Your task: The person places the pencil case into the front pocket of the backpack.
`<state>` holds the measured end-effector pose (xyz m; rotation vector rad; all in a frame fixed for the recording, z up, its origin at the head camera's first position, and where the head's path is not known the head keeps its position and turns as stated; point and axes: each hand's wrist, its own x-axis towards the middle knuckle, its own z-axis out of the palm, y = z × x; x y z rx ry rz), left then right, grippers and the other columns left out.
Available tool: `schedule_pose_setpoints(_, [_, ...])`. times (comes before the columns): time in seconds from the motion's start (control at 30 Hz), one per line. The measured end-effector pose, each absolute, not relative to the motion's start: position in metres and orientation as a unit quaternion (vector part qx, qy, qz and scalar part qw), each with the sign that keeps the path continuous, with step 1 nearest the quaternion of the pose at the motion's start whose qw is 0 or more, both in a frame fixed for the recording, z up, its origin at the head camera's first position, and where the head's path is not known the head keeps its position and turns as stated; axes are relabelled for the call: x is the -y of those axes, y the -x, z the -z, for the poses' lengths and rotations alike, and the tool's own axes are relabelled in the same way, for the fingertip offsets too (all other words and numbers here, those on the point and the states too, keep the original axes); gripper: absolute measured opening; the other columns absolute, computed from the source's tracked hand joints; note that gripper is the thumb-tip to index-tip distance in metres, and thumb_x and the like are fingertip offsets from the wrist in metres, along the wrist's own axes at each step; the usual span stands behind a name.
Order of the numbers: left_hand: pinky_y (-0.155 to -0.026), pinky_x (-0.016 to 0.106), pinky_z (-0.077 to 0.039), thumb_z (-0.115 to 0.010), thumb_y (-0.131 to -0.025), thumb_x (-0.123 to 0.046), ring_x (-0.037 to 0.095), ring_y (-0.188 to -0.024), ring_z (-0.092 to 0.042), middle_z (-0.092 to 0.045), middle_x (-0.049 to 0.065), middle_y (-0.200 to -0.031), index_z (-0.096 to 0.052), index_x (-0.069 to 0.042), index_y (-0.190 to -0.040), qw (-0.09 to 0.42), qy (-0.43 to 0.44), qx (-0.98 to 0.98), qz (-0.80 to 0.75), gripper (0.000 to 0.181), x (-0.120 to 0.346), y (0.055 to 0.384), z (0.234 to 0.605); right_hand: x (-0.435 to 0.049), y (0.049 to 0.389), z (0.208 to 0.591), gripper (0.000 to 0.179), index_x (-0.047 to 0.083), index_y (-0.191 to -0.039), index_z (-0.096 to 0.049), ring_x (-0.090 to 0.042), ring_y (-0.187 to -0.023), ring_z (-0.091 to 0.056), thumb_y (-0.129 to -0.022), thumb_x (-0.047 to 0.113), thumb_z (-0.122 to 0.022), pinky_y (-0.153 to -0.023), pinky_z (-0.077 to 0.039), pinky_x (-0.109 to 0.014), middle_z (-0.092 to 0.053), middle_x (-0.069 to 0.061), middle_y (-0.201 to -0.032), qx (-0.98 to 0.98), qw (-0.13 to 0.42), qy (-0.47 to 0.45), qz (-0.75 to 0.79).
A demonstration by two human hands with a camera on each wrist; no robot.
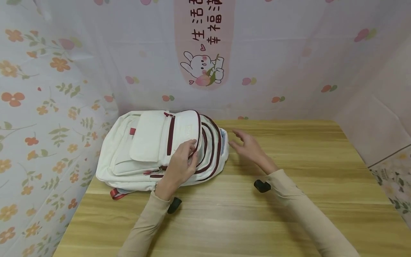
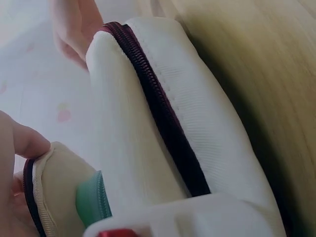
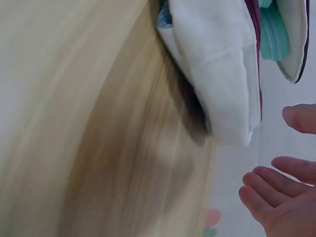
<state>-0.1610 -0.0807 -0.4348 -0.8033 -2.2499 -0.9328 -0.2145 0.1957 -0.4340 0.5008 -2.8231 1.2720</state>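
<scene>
A white backpack (image 1: 147, 134) with dark red zippers lies on the wooden table, left of centre in the head view. My left hand (image 1: 183, 166) pinches the zippered edge of its front pocket panel (image 2: 64, 180), lifted away from the bag body. A mint-green piece with a zipper (image 3: 274, 37) shows in the gap behind that panel; what it belongs to is partly hidden. Beside the right-hand end of the bag, my right hand (image 1: 250, 147) hovers with fingers extended, apart from the fabric. In the right wrist view its palm (image 3: 296, 212) holds nothing.
The wooden table (image 1: 305, 200) runs in front of and to the right of the bag. Patterned cloth (image 1: 273, 60) hangs behind and at both sides. A red strap loop (image 1: 117, 193) sticks out at the bag's near left corner. Black wrist-worn devices (image 1: 262, 186) sit at both wrists.
</scene>
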Motion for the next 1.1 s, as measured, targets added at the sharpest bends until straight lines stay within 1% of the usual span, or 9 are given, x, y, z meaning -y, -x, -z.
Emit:
schedule_pose_setpoints(0.2, [-0.093,0.043,-0.056,-0.066,-0.088,-0.001,0.036,-0.105,-0.065,-0.066,0.020,-0.102,-0.061,0.010,-0.111,0.303,0.314,0.849,0.297,0.025,0.082,0.163,0.438,-0.213,0.207,0.441,0.056,-0.008,-0.146,-0.045,-0.047,-0.136,-0.048,-0.102,0.022,-0.061,-0.111,-0.043,-0.057,-0.047,-0.028,-0.150,0.907,-0.011,-0.147,-0.394])
schedule_pose_setpoints(0.3, [-0.095,0.044,-0.055,-0.066,-0.088,-0.001,0.036,-0.104,-0.065,-0.065,0.019,-0.100,-0.061,0.012,-0.113,0.311,0.322,0.849,0.280,0.028,0.083,0.164,0.440,-0.221,0.204,0.444,0.057,-0.008,-0.147,-0.044,-0.047,-0.136,-0.048,-0.103,0.024,-0.060,-0.111,-0.043,-0.057,-0.046,-0.028,-0.151,0.911,-0.018,-0.144,-0.386])
schedule_pose_setpoints(0.43, [-0.096,0.044,-0.054,-0.065,-0.088,-0.001,0.036,-0.102,-0.064,-0.065,0.018,-0.098,-0.060,0.013,-0.115,0.305,0.323,0.853,0.273,0.031,0.085,0.164,0.439,-0.229,0.201,0.445,0.056,-0.009,-0.146,-0.045,-0.048,-0.135,-0.049,-0.103,0.024,-0.059,-0.110,-0.044,-0.058,-0.047,-0.029,-0.150,0.913,-0.019,-0.143,-0.382])
schedule_pose_setpoints(0.53, [-0.096,0.044,-0.054,-0.064,-0.088,0.000,0.036,-0.103,-0.064,-0.065,0.020,-0.101,-0.061,0.012,-0.113,0.297,0.324,0.855,0.275,0.028,0.087,0.164,0.437,-0.234,0.199,0.443,0.055,-0.008,-0.146,-0.046,-0.048,-0.136,-0.047,-0.103,0.024,-0.059,-0.111,-0.042,-0.060,-0.048,-0.029,-0.150,0.915,-0.021,-0.138,-0.379])
schedule_pose_setpoints(0.73, [-0.085,0.043,-0.056,-0.064,-0.089,-0.002,0.035,-0.096,-0.064,-0.065,0.023,-0.104,-0.058,0.010,-0.109,0.290,0.325,0.854,0.285,0.024,0.088,0.170,0.429,-0.241,0.198,0.435,0.055,-0.006,-0.146,-0.047,-0.047,-0.141,-0.041,-0.103,0.027,-0.059,-0.114,-0.035,-0.063,-0.047,-0.027,-0.151,0.922,-0.022,-0.127,-0.365])
schedule_pose_setpoints(0.8, [-0.084,0.044,-0.057,-0.064,-0.089,-0.003,0.036,-0.096,-0.065,-0.065,0.024,-0.106,-0.058,0.009,-0.109,0.290,0.324,0.853,0.286,0.024,0.087,0.172,0.424,-0.243,0.198,0.431,0.057,-0.006,-0.146,-0.046,-0.048,-0.142,-0.039,-0.103,0.028,-0.059,-0.115,-0.034,-0.063,-0.046,-0.028,-0.151,0.925,-0.019,-0.129,-0.358])
schedule_pose_setpoints(0.97, [-0.088,0.046,-0.056,-0.063,-0.091,-0.006,0.037,-0.100,-0.065,-0.065,0.025,-0.109,-0.058,0.011,-0.116,0.284,0.321,0.861,0.272,0.030,0.082,0.178,0.410,-0.246,0.199,0.419,0.063,-0.008,-0.149,-0.041,-0.050,-0.143,-0.035,-0.103,0.030,-0.059,-0.116,-0.031,-0.064,-0.040,-0.032,-0.153,0.931,-0.001,-0.142,-0.337])
schedule_pose_setpoints(1.1, [-0.096,0.048,-0.054,-0.059,-0.096,-0.013,0.039,-0.110,-0.064,-0.064,0.026,-0.119,-0.055,0.012,-0.126,0.249,0.310,0.881,0.255,0.039,0.075,0.184,0.398,-0.247,0.196,0.409,0.069,-0.008,-0.151,-0.037,-0.053,-0.142,-0.034,-0.102,0.035,-0.060,-0.114,-0.031,-0.068,-0.035,-0.035,-0.154,0.940,0.025,-0.151,-0.304])
